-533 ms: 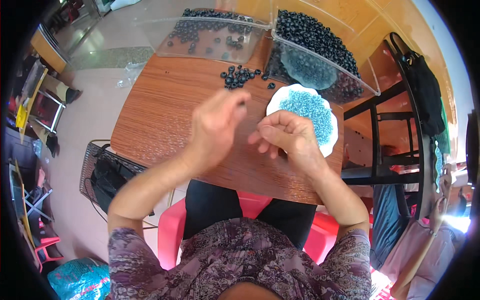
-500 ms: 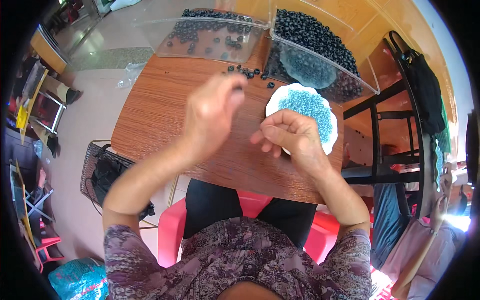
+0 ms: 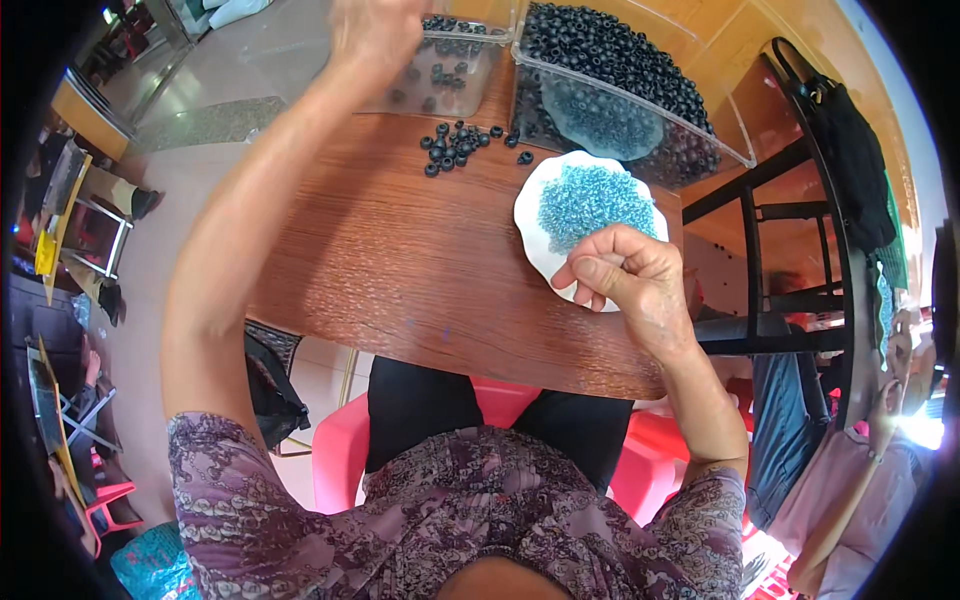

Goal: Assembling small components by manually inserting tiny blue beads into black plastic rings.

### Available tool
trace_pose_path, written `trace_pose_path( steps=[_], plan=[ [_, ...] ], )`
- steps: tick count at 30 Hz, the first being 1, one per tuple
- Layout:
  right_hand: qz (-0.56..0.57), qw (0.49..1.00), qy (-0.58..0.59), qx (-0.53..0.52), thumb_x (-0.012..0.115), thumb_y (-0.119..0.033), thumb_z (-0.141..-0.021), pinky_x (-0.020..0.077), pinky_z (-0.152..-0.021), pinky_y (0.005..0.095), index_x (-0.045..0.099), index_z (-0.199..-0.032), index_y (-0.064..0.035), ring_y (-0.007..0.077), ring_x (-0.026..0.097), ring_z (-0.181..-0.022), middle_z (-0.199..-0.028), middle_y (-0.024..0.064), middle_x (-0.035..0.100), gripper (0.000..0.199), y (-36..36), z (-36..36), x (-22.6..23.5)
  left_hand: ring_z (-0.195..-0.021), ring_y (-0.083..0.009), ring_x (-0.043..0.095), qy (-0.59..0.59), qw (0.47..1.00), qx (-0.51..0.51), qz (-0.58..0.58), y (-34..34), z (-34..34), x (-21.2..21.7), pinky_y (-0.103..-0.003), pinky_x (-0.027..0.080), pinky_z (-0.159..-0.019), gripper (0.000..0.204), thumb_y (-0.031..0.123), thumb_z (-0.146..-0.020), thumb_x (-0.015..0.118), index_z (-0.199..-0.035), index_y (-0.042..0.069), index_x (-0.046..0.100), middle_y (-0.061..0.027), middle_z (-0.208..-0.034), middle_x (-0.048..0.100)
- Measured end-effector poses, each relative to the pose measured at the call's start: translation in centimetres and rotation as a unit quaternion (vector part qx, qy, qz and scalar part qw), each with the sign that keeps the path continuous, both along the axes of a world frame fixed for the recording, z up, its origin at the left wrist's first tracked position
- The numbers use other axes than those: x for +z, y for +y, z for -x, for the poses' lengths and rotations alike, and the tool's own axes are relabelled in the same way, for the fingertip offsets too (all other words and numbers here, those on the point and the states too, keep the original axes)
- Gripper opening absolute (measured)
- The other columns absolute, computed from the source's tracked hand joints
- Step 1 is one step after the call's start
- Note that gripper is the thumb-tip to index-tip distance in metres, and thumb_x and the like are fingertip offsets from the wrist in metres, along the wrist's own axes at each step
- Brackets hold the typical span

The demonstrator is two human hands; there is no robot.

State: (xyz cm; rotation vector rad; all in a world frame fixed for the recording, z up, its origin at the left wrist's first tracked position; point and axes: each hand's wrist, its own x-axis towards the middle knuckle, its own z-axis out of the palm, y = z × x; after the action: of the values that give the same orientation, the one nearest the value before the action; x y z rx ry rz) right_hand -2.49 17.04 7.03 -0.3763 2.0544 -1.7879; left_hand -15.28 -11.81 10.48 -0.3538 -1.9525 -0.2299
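My left hand (image 3: 376, 35) is stretched out over the left clear plastic box (image 3: 468, 100), at the top edge of the view. Its fingers run out of the picture, so their hold is hidden. My right hand (image 3: 640, 290) is closed in a pinch above the near right side of a white scalloped plate (image 3: 531, 228). Whatever is between its thumb and finger is too small to make out. Small pale-blue glass beads (image 3: 595, 203) are heaped on the plate. Loose round black beads (image 3: 437, 154) lie on the brown wooden table (image 3: 400, 270), near the left box.
A second clear box (image 3: 640, 110) behind the plate is filled with black beads (image 3: 610, 60). To the right stands a black metal frame (image 3: 750, 255) with a black bag (image 3: 850, 170) hanging from it. Another person's arm (image 3: 840, 520) shows at the lower right.
My left hand has moved from above the middle of the table, away to the far left box. The loose black beads it partly covered now show. My right hand has shifted slightly right, still pinched.
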Motion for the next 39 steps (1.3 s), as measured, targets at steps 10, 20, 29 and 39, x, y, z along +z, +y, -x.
trace_pose_path(
  steps=[10, 20, 29, 39],
  plan=[
    [-0.029, 0.999, 0.032, 0.016, 0.059, -0.006, -0.084, 0.0426, -0.053, 0.0183, 0.062, -0.085, -0.0020, 0.0067, 0.056, -0.062, -0.077, 0.0084, 0.066, 0.005, 0.0, -0.6, -0.8, -0.078, -0.0220, 0.060, -0.326, 0.926, -0.075, -0.174, -0.2, -9.2, -11.2, -0.032, 0.047, -0.069, 0.022, 0.005, -0.069, 0.069, -0.091, 0.007, 0.063, -0.0070, -0.080, 0.062],
    [-0.027, 0.998, 0.063, 0.007, 0.058, -0.004, -0.085, 0.0445, -0.058, 0.0179, 0.062, -0.087, -0.0021, 0.0062, 0.057, -0.065, -0.078, 0.0079, 0.066, 0.005, 0.2, -2.1, -0.6, -0.080, -0.0249, 0.057, -0.368, 0.925, 0.009, -0.093, 1.9, -8.9, -12.2, -0.038, 0.045, -0.070, 0.025, 0.014, -0.070, 0.071, -0.090, 0.003, 0.061, -0.0086, -0.080, 0.057],
    [-0.008, 0.997, 0.025, -0.067, 0.059, -0.002, -0.084, 0.0438, -0.058, 0.0189, 0.062, -0.087, -0.0002, 0.0070, 0.057, -0.066, -0.081, 0.0079, 0.067, 0.005, 1.7, -2.7, -1.8, -0.065, -0.0106, 0.054, -0.509, 0.460, -0.343, -0.641, 5.2, -14.8, -8.0, -0.021, 0.044, -0.059, 0.016, 0.010, -0.086, 0.058, -0.094, -0.004, 0.061, -0.0081, -0.082, 0.062],
    [-0.104, 0.932, 0.343, -0.053, 0.063, 0.005, -0.076, 0.0447, -0.065, 0.0229, 0.063, -0.095, -0.0022, 0.0115, 0.056, -0.074, -0.086, 0.0047, 0.063, 0.020, -3.0, -2.2, -3.3, -0.064, -0.0112, 0.056, -0.460, 0.384, -0.383, -0.703, 8.6, -16.8, -8.9, -0.023, 0.045, -0.058, 0.018, 0.009, -0.089, 0.054, -0.101, -0.004, 0.057, -0.0090, -0.080, 0.062]
  ],
)
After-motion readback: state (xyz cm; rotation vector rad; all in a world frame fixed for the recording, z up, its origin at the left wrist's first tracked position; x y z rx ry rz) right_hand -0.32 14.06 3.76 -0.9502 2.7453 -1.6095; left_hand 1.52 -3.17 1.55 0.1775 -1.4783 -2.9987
